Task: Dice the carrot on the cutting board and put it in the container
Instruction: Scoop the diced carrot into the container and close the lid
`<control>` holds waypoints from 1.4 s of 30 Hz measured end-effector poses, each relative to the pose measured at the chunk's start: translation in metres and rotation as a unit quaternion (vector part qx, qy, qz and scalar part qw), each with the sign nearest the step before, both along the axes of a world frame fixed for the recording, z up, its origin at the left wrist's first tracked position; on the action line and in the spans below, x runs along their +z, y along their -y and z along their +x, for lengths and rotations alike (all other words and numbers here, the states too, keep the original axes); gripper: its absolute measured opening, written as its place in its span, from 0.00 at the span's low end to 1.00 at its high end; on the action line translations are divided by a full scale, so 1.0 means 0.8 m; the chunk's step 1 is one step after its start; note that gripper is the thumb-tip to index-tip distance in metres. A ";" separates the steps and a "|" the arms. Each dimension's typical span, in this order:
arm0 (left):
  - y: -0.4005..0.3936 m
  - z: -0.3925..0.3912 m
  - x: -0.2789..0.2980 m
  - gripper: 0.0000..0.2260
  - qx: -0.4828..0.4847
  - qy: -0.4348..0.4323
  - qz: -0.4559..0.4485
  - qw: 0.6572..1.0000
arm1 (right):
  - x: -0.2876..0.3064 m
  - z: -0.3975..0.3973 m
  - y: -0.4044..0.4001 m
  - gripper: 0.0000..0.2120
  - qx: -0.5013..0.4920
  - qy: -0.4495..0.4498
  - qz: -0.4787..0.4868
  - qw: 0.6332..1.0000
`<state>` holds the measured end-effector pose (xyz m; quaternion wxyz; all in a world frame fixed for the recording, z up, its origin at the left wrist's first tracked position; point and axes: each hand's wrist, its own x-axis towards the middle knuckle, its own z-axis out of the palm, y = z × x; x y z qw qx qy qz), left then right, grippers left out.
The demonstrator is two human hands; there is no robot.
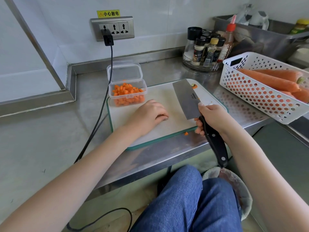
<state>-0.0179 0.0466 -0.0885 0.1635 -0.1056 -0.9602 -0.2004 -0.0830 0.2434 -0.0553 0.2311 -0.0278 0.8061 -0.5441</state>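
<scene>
We hold the cleaver [186, 99] in our right hand [212, 117], left hand [148, 115] resting loosely curled on the cutting board [167, 97]. The container [127, 95] at ten o'clock brims with firm, light carrot dice [127, 91]; grip its rigid walls.

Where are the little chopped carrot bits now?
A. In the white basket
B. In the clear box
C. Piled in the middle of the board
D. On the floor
B: the orange cubes fill the clear box at the board's far left corner.

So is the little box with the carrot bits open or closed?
Open. The container has its clear lid flipped back behind it, and the diced carrot shows heaped inside, uncovered.
</scene>
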 end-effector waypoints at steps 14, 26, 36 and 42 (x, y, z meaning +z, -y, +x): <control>0.015 0.006 0.008 0.05 0.085 -0.136 -0.026 0.987 | 0.002 -0.001 0.007 0.21 0.014 -0.018 0.005 1.000; 0.104 -0.009 0.040 0.08 0.236 -0.054 0.026 0.970 | 0.001 -0.006 0.023 0.19 0.039 -0.013 0.043 0.998; 0.098 0.017 0.019 0.07 0.160 -0.079 0.024 0.984 | -0.010 -0.036 0.043 0.23 0.064 -0.230 0.263 0.935; 0.084 0.013 0.014 0.04 0.181 -0.107 0.046 0.976 | -0.021 -0.041 0.047 0.21 0.078 -0.286 0.317 0.901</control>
